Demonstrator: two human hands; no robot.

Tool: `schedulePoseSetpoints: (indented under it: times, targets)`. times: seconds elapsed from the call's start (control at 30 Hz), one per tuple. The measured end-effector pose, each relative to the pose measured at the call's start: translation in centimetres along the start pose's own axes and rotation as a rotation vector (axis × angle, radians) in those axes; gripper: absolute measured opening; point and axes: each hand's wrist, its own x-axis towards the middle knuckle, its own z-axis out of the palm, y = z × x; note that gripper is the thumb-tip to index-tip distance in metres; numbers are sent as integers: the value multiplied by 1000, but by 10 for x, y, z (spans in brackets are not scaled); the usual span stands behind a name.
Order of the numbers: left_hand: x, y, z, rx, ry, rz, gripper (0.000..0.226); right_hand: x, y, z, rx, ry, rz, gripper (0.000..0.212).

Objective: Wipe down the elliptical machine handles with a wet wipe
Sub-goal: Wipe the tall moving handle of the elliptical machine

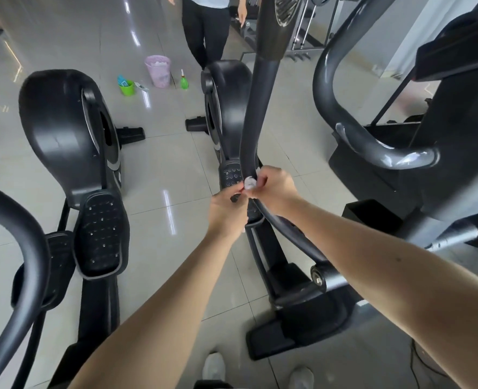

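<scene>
Black and grey, the curved handle (256, 113) of the elliptical machine runs from the top centre of the frame down to the middle, where both hands meet on it. The right hand (274, 189) is closed around the bar and pinches a small crumpled white wet wipe (250, 183) against it. The left hand (226, 209), just below and to the left, is curled with its fingertips touching the lower edge of the wipe; whether it also grips the bar I cannot tell. Both bare forearms reach up from the bottom of the frame. On the pale tiled floor (162, 169) in the upper middle stand a pink wastebasket (158, 71), a small green bucket (126, 86) and a green spray bottle (184, 80). Another person's legs (205, 29) show at the top centre.
</scene>
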Motion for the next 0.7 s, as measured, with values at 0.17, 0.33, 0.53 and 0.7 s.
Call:
schedulePoseSetpoints:
  times: [0.17, 0.33, 0.53, 0.7]
  targets:
    - [-4, -13, 13, -10, 23, 23, 46, -25, 43, -17, -328, -329, 38, 30]
    - [-3, -18, 20, -42, 38, -13, 45, -65, 77, -48, -489, -480, 193, 27]
    - [-5, -13, 19, -76, 50, -55, 41, -90, 90, -76, -623, -579, 299, 39]
    - [-6, 0, 11, -28, 11, -37, 49, -83, 78, -54, -478, -395, 221, 26]
